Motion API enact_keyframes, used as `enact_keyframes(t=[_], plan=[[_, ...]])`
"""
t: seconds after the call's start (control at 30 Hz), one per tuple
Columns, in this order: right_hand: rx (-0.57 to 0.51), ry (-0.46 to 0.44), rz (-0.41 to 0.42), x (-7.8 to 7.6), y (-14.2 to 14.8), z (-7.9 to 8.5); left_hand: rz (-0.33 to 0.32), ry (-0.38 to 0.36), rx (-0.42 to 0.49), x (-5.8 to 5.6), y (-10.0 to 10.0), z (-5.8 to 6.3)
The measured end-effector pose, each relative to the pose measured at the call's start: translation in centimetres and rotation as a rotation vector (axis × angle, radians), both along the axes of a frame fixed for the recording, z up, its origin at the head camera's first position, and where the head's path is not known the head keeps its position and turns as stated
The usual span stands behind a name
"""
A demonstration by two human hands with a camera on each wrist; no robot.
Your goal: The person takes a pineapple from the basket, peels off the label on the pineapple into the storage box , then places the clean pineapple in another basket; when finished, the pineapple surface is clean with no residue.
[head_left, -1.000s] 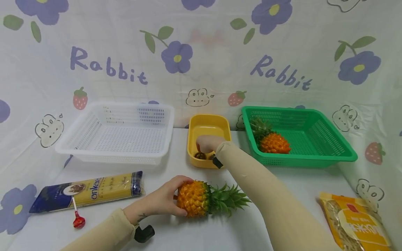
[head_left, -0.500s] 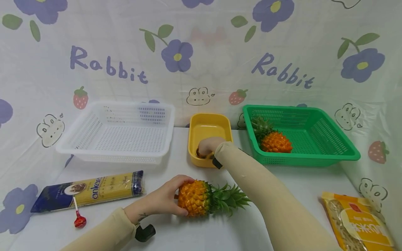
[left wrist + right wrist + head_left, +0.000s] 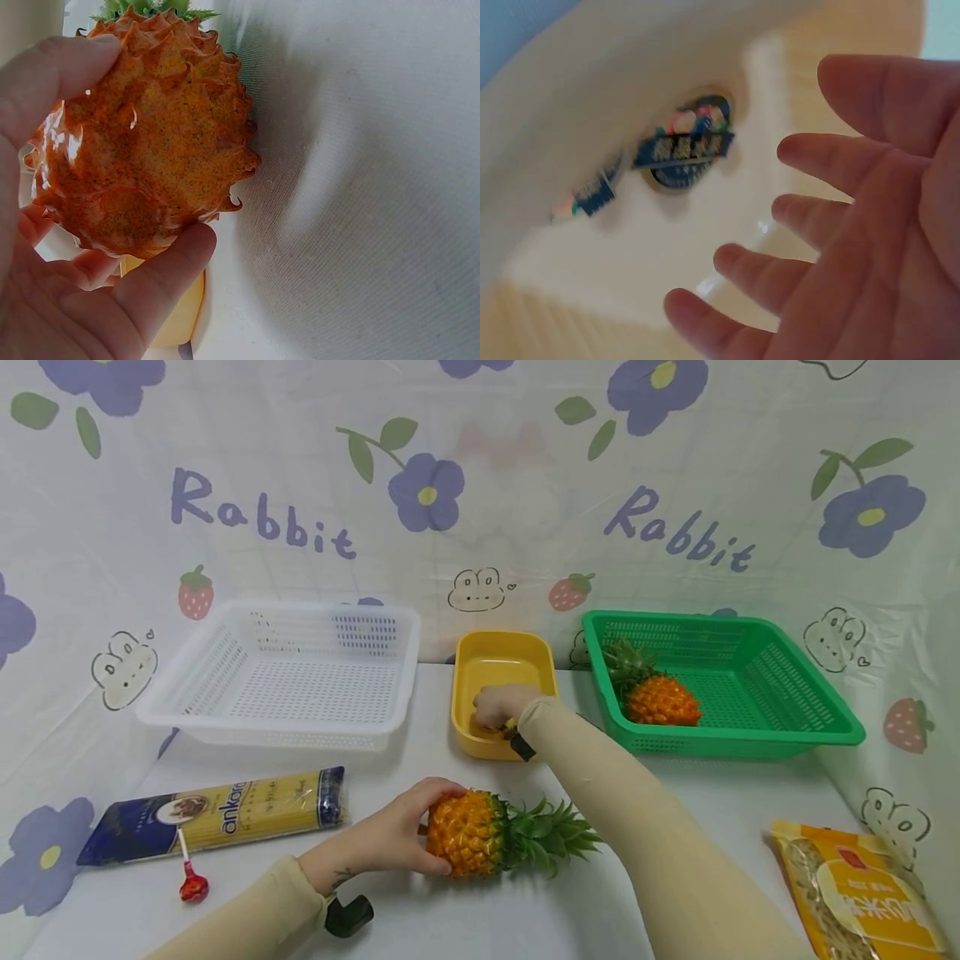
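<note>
My left hand (image 3: 397, 831) grips the base end of a shiny orange pineapple (image 3: 465, 835), thumb and fingers round its sides. The pineapple lies on its side on the white table, green leaves pointing right. In the left wrist view its spiky skin (image 3: 165, 142) fills the space between thumb and fingers. My right hand (image 3: 504, 703) reaches down into the yellow box (image 3: 502, 642). The right wrist view shows that hand (image 3: 855, 225) with fingers spread and nothing between them. Facing it in the box are a round dark label (image 3: 686, 176) and a smaller label (image 3: 596, 193).
A white basket (image 3: 277, 735) stands back left. The green basket (image 3: 735, 742) at back right holds another orange pineapple (image 3: 663, 700). Front left lie a spaghetti pack (image 3: 247, 810) and a red lollipop (image 3: 193, 887). A yellow food bag (image 3: 862, 889) lies front right.
My right hand shifts slightly inside the yellow box, and the dark round item seen by its fingers earlier is now mostly covered. My left hand stays on the pineapple.
</note>
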State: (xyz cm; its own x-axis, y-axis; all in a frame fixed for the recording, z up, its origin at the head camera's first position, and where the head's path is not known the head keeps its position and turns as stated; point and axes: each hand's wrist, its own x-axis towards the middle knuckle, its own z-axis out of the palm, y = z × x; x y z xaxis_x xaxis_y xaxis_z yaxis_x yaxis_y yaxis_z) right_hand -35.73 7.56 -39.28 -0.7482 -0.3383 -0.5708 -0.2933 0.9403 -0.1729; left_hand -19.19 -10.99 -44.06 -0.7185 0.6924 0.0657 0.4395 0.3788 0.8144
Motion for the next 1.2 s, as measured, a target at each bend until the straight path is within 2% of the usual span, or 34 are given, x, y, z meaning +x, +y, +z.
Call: enact_keyframes(t=[0.17, 0.3, 0.47, 0.6, 0.77, 0.9, 1.0, 1.2], plan=[[-0.144, 0.078, -0.002, 0.3, 0.9, 1.6, 0.003, -0.002, -0.002, 0.0, 0.1, 0.0], [-0.178, 0.163, 0.036, 0.7, 1.7, 3.0, 0.006, -0.018, -0.004, 0.0, 0.1, 0.1], [-0.223, 0.206, 0.049, 2.0, 2.3, 4.5, 0.004, -0.067, 0.007, 0.0, 0.2, 0.2], [-0.261, 0.23, 0.062, 4.0, 2.5, 5.9, -0.002, -0.083, 0.021, -0.1, 0.2, 0.0], [-0.319, 0.259, 0.132, 7.8, 2.8, 7.2, -0.018, -0.088, 0.052, -0.2, 0.2, -0.3], [-0.347, 0.253, 0.184, 10.9, 3.2, 7.1, -0.022, -0.091, 0.063, -0.2, 0.3, -0.3], [-0.338, 0.239, 0.191, 12.8, 3.5, 6.5, -0.02, -0.093, 0.062, -0.2, 0.3, -0.2], [-0.311, 0.243, 0.189, 15.1, 3.7, 4.7, -0.019, -0.101, 0.067, -0.1, 0.4, -0.2]])
